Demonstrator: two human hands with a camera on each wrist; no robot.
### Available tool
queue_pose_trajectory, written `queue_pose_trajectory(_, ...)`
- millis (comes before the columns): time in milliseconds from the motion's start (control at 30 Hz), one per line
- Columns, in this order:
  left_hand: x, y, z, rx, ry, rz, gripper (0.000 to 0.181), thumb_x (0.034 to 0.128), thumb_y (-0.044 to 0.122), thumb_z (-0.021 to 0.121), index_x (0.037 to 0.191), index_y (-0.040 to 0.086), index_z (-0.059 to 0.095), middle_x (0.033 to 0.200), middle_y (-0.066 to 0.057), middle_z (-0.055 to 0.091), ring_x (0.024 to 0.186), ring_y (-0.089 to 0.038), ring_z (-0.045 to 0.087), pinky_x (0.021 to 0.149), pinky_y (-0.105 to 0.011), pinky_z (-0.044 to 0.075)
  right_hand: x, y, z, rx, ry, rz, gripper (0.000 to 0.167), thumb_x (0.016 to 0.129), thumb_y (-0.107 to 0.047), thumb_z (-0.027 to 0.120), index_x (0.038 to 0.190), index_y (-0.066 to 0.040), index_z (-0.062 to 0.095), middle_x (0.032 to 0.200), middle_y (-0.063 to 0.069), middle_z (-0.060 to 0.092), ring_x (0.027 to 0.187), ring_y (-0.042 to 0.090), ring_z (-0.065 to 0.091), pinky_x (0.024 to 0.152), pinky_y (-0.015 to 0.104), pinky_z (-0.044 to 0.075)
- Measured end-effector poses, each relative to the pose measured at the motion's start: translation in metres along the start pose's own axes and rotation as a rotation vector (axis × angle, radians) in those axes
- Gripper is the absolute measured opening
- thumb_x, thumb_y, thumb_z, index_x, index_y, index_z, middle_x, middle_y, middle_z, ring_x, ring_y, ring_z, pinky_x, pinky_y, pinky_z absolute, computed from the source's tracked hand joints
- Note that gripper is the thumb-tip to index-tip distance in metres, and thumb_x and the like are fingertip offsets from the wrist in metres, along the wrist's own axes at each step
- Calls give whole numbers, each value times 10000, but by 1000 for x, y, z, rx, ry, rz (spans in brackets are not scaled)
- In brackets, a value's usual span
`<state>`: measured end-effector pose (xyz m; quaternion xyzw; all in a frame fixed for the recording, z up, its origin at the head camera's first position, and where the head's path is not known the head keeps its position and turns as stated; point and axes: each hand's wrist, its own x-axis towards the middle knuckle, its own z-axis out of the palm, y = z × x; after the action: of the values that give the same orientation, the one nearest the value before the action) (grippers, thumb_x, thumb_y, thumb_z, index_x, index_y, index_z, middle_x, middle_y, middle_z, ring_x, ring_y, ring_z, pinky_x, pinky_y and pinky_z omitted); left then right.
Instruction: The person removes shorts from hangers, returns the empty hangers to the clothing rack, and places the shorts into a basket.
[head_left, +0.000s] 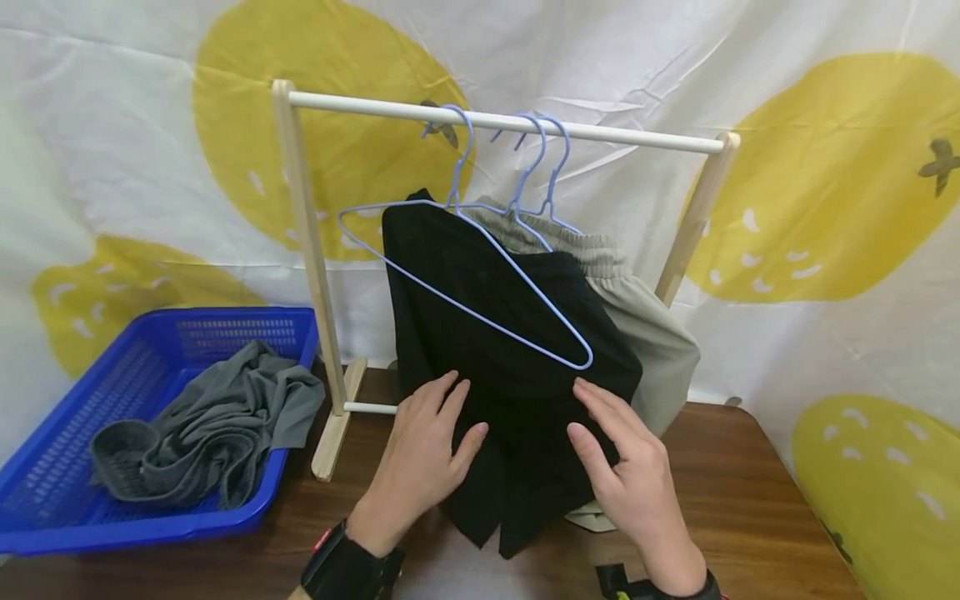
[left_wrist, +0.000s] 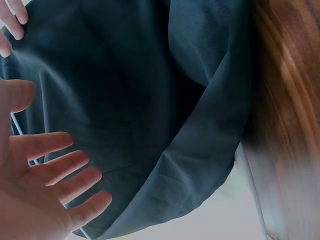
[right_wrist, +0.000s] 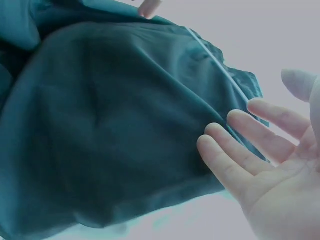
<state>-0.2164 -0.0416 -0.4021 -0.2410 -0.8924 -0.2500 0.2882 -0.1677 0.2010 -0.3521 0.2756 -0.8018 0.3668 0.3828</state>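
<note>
Black shorts [head_left: 517, 333] hang from the rack beside beige shorts [head_left: 652, 333], which are partly hidden behind them. A bare lavender hanger [head_left: 495, 321] hangs on the rail in front of the black cloth. My left hand [head_left: 423, 446] is near the left side of the black shorts, fingers spread and holding nothing. On the other side, my right hand [head_left: 630, 471] has its fingers extended by the cloth, just below the hanger's lower corner. In the right wrist view, fingertips [right_wrist: 212, 132] are at the dark fabric; whether they touch it I cannot tell.
The wooden rack [head_left: 307, 233] with its white rail [head_left: 375, 106] stands on a brown table [head_left: 727, 492]. At left is a blue basket [head_left: 142, 525] with crumpled grey clothing [head_left: 217, 417]. A fabric backdrop [head_left: 637, 50] with yellow fruit shapes hangs behind.
</note>
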Motion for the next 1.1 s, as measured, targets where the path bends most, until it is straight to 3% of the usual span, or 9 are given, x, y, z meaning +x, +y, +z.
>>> queue_pose_trajectory(267,3,0,-2,-18,25,4,548,1018,350,638,1400,-41,585,1484,-237,520,1351,-420,497,1102,-592,398,5,-2,-11,3,83,-44,344,926,12,710,1269,40,702,1308,177,688,1251,104,627,1071,187,441)
queue_pose_trajectory(767,3,-2,-8,-25,54,5,527,1009,309,656,1391,-47,588,1477,-245,526,1343,-407,507,1082,-594,416,35,-1,-24,-42,248,-65,208,965,-39,684,1137,58,747,1171,193,725,1142,177,667,1046,198,464)
queue_pose_trajectory(900,4,-1,-9,-28,63,9,522,1010,302,655,1388,-51,589,1472,-247,527,1342,-411,507,1080,-598,417,48,-1,-29,-48,268,-47,199,930,29,691,1117,58,751,1154,199,727,1120,170,676,1036,192,467)
queue_pose_trajectory(1100,5,0,-12,-35,59,4,522,1020,311,639,1397,-46,586,1479,-243,523,1350,-408,501,1089,-594,412,62,4,-33,-75,244,-22,260,897,86,701,1151,48,739,1145,195,730,961,185,661,948,129,461)
